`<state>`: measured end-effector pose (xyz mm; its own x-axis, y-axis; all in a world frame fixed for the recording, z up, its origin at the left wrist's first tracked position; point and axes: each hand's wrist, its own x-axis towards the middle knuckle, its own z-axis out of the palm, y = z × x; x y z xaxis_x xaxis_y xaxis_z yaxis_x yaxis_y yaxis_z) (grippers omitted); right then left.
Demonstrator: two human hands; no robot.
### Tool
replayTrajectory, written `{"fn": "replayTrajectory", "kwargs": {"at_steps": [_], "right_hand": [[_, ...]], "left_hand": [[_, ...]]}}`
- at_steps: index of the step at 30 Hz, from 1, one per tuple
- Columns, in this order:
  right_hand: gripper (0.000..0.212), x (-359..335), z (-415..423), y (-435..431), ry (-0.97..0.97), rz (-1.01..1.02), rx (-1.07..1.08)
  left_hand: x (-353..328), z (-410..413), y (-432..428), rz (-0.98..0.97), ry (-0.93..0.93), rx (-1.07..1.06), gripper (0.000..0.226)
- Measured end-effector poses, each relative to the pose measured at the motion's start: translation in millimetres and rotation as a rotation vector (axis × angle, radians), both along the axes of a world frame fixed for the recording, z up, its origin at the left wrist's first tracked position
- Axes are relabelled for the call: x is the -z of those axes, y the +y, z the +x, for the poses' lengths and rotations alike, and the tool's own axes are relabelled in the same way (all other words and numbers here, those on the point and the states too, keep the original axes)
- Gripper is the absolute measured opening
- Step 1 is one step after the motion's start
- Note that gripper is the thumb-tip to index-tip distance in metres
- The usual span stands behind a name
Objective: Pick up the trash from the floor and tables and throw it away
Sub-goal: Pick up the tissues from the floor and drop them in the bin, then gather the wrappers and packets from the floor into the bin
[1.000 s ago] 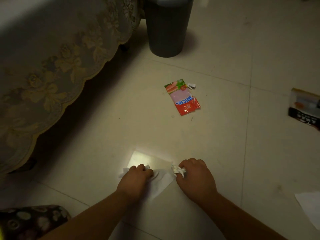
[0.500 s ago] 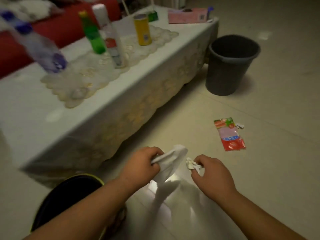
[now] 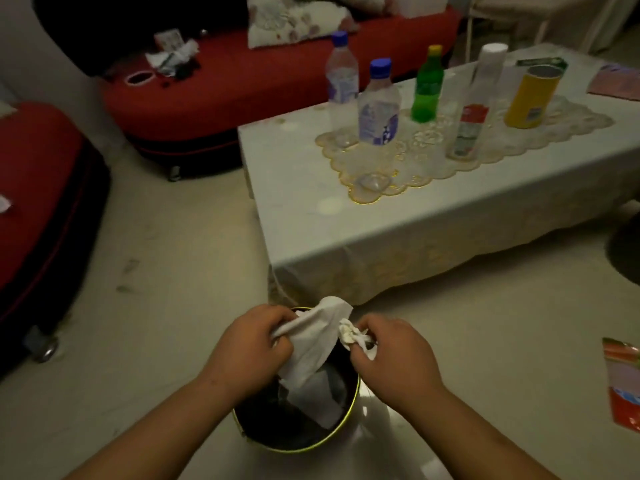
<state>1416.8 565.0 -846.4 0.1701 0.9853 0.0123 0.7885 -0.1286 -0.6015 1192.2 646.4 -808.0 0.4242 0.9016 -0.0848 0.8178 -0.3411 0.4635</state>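
Compared with half a second ago, both hands are now being held directly over the black bin (image 3: 298, 449), which was lying off under the left forearm, and the red wrapper (image 3: 623, 386) is now being seen far out to the right of the fingers, at the frame's edge.

The left hand (image 3: 249, 344) is being kept curled, and the white tissue sheet (image 3: 311, 344) is being gripped by the left fingers (image 3: 277, 315). From that grip the sheet is being let hang downward, with its lower end inside the bin's gold rim, below the fingers. The right hand (image 3: 398, 362) is likewise being kept curled, and a crumpled tissue wad (image 3: 351, 336) is being pinched at the tips of the right fingers (image 3: 375, 323). The wad is being held just beside the sheet, between the two sets of fingers and above the bin's opening; whether the two papers are touching cannot be told.

Beyond the fingers, a table (image 3: 415, 230) under a pale cloth is being shown, with a lace mat (image 3: 398, 161) on it. Two blue-capped bottles (image 3: 379, 105), a green bottle (image 3: 428, 88), a clear white-capped bottle (image 3: 479, 102) and a yellow can (image 3: 531, 98) are standing upright on the mat. Farther off, beyond and to the left of the fingers, a red sofa (image 3: 242, 84) is being seen, with scraps of paper lying on it. The bin is standing on the pale floor (image 3: 173, 306), just in front of the table's near corner.
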Motion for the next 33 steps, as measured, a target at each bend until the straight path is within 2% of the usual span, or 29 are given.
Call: {"fn": "replayTrajectory", "kwargs": {"at_steps": [5,13,17,20,23,28,33], "right_hand": [[0.02,21,-37,11,-0.02,-0.041,-0.09],[0.023,48,-44,12,-0.037,-0.119,-0.079],[0.037,52,-42,11,-0.018,-0.116,-0.072],[0.047,52,-38,7,-0.028,-0.133,-0.08],[0.048,49,-28,0,-0.019,-0.126,-0.056],[0.049,19,11,-14,-0.015,-0.106,0.079],[0.055,-82,78,-42,-0.048,-0.143,0.263]], "left_hand": [[27,-13,0,-0.035,0.006,-0.085,0.03],[58,-17,3,-0.09,0.093,-0.088,0.037],[60,-16,0,-0.099,0.135,-0.059,0.049],[56,-13,0,-0.089,0.174,-0.043,0.049],[50,-5,0,-0.08,0.209,-0.016,0.047],[5,29,-2,-0.037,0.259,0.108,0.047],[-101,114,-5,0.117,0.396,0.341,0.057]]}}
